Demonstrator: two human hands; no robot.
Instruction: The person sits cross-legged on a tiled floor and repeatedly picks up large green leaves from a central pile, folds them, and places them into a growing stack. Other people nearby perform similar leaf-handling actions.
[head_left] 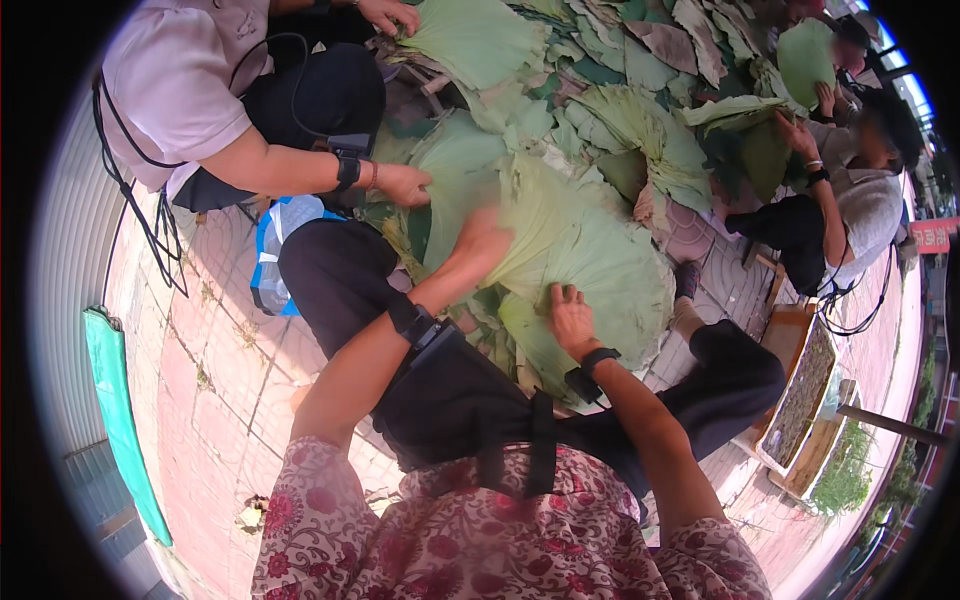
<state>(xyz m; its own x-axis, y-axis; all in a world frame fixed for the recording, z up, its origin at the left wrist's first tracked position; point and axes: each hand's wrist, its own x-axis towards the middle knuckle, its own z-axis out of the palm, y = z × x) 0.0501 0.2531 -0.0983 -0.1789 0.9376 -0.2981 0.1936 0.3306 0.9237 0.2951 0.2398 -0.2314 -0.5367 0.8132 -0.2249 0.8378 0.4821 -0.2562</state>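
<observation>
A wide, pale green lotus leaf [600, 255] is spread over other leaves in front of my knees. My left hand [485, 240] is at its left side, over a folded, creased part; motion smears the fingers, so their grip cannot be made out. My right hand [573, 320] lies on the leaf's lower part, palm down, with its fingers stretched out on the surface. Beyond my hands, more lotus leaves [655, 140] are heaped, some green and some dried brown. Black straps with small devices sit on both my wrists.
At left, a co-worker's hand [402, 185] touches a neighbouring leaf. Another co-worker at right holds up a leaf [765, 155]. A blue-and-white bag [275, 265] stands beside my left knee. Planter boxes [800, 400] are at right, and a green roll [125, 420] lies at far left.
</observation>
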